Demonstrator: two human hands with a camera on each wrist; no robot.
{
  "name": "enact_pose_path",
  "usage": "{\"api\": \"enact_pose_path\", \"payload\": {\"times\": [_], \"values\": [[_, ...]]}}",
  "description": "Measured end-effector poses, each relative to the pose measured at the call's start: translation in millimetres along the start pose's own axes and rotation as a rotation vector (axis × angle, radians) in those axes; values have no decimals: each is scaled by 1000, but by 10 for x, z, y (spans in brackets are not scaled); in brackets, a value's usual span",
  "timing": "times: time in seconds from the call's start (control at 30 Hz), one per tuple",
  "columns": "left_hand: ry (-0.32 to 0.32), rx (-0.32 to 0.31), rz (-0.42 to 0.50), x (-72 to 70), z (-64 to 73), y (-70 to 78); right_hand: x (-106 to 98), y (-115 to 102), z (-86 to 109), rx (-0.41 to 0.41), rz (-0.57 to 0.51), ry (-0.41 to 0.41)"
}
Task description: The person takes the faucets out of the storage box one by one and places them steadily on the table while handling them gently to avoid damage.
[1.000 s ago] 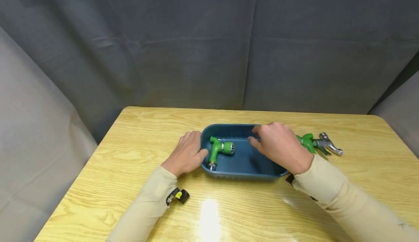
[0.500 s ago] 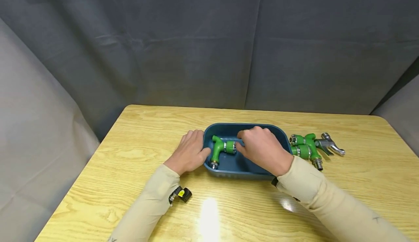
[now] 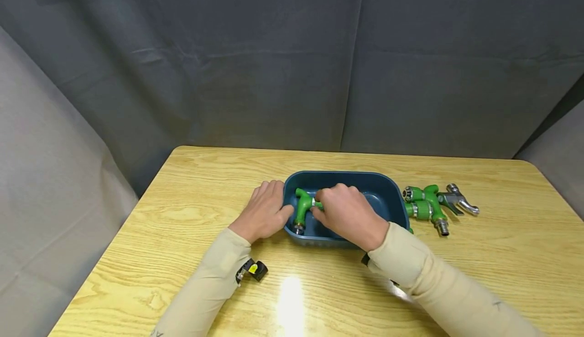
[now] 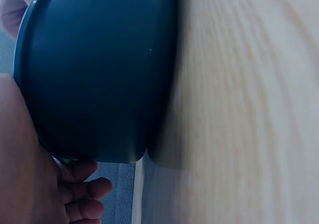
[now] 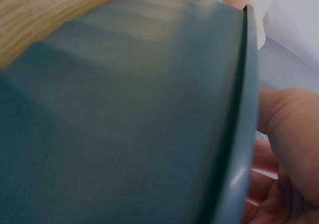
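Note:
A dark blue plastic bin (image 3: 374, 177) stands on the wooden table. At its left end my left hand (image 3: 262, 213) holds the rim, thumb over the edge and fingers outside; the left wrist view shows these fingers (image 4: 84, 189) curled past the bin's end. Inside on the left lies a green tap-shaped hose fitting (image 3: 303, 208) with a metal end toward me. My right hand (image 3: 349, 213) reaches in over the front rim and grips the fitting's ribbed side arm, mostly covering it. In the right wrist view the bin's wall (image 5: 124, 99) hides the fingertips of this hand.
Just right of the bin, more green hose fittings (image 3: 431, 197) with ribbed collars and metal ends lie on the table (image 3: 219, 175). Beside them is a chrome tap-like piece (image 3: 463, 202). A dark grey curtain (image 3: 274, 73) hangs behind the table.
My right hand has moved left across the bin to the green fitting's ribbed arm, uncovering the fittings on the right. My left hand stays on the rim.

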State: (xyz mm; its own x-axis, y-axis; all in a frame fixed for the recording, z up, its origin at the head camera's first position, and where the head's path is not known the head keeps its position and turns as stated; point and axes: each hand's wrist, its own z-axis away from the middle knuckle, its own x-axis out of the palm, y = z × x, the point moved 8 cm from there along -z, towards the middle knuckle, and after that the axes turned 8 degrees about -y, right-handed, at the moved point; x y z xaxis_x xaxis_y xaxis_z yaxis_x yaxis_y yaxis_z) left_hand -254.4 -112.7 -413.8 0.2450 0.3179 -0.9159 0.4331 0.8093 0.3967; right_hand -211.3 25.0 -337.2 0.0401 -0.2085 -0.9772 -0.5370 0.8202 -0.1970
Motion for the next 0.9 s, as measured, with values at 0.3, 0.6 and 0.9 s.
{"api": "enact_pose_path", "payload": {"times": [0.3,0.6,0.9], "values": [[0,4,-1,1,-5,0,91,-84,-59,8,-40,-22],[22,5,-1,-11,2,-3,252,-138,-141,29,-75,-63],[20,3,-3,-9,-8,2,346,-122,-165,74,-87,-68]]}}
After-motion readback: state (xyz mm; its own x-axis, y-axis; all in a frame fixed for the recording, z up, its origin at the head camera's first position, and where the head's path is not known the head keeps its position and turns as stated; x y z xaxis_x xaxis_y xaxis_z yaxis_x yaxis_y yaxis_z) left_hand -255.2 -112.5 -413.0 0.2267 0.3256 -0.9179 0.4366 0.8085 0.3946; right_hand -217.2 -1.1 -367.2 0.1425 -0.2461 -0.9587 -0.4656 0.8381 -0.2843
